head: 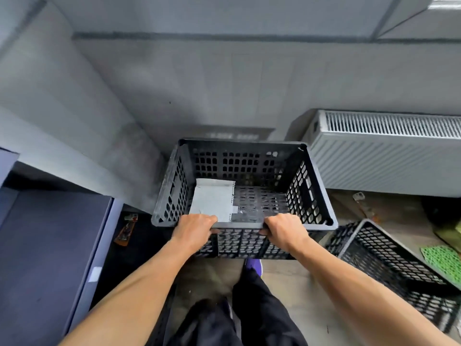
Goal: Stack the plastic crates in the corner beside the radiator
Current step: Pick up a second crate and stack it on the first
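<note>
Both hands on the near rim of the black crate [239,161]: left hand [194,229] and right hand [287,231], fingers curled over the edge, thumbs under, gripping tight. Crate is level, open side up, out in front of the body and facing the corner. Its far right corner is just beside the left end of the radiator [386,156]; its left wall is near the grey wall projection [62,108]. Little side room either way; the back wall behind it is bare. Can't tell what's under the crate. A grey paper sheet [212,199] lies on its floor, left side. Second black crate [389,265] tilted on the floor to the right, below the radiator, with green mesh [444,263] beyond it. Dark cabinet [50,245] on the left, small orange object [124,232] on the floor in the gap beside it. Purple shoe [253,264] directly under the crate's near wall.
</note>
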`<state>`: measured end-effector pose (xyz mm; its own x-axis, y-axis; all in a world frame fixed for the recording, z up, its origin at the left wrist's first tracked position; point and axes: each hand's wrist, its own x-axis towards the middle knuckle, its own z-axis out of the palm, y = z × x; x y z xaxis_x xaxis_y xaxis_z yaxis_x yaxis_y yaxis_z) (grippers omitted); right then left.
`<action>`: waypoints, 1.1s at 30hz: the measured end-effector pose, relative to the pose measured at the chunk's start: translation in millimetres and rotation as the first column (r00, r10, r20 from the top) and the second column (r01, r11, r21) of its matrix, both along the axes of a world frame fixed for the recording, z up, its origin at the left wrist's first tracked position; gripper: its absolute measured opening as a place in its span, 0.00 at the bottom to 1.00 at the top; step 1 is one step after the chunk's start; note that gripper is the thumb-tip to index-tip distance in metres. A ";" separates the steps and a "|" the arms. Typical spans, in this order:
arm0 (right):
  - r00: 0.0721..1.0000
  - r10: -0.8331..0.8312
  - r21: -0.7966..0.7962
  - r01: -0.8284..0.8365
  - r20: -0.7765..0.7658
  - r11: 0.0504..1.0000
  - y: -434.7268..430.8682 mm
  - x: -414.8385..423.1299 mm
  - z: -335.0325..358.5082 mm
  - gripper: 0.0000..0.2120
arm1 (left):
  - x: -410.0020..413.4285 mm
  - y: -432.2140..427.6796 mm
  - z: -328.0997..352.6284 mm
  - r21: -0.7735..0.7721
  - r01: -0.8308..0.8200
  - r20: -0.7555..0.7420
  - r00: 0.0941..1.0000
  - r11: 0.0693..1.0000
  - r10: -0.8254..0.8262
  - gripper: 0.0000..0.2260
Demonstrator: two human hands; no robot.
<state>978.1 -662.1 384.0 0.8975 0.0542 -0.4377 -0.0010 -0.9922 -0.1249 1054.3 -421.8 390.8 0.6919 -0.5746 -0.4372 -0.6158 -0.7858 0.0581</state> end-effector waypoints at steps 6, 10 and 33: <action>0.999 0.036 -0.014 -0.036 0.018 0.999 -19.7 52.5 -23.2 0.17 | 46.9 -18.6 -21.1 -0.007 -0.013 0.000 1.000 1.000 0.013 0.09; 0.999 0.044 -0.029 -0.043 0.012 0.999 -26.4 82.3 -48.8 0.16 | 80.2 -25.4 -49.4 -0.015 -0.014 -0.013 1.000 1.000 0.014 0.09; 0.990 -0.042 -0.227 0.071 0.132 0.971 1.2 158.7 -220.9 0.08 | 177.0 -3.6 -234.2 -0.155 0.021 0.084 0.996 0.988 -0.008 0.15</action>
<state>1136.8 -660.8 163.1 0.9448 -0.0873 -0.3159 -0.0568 -0.9929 0.1043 1231.3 -425.4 156.7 0.7133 -0.6411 -0.2833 -0.6347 -0.7623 0.1269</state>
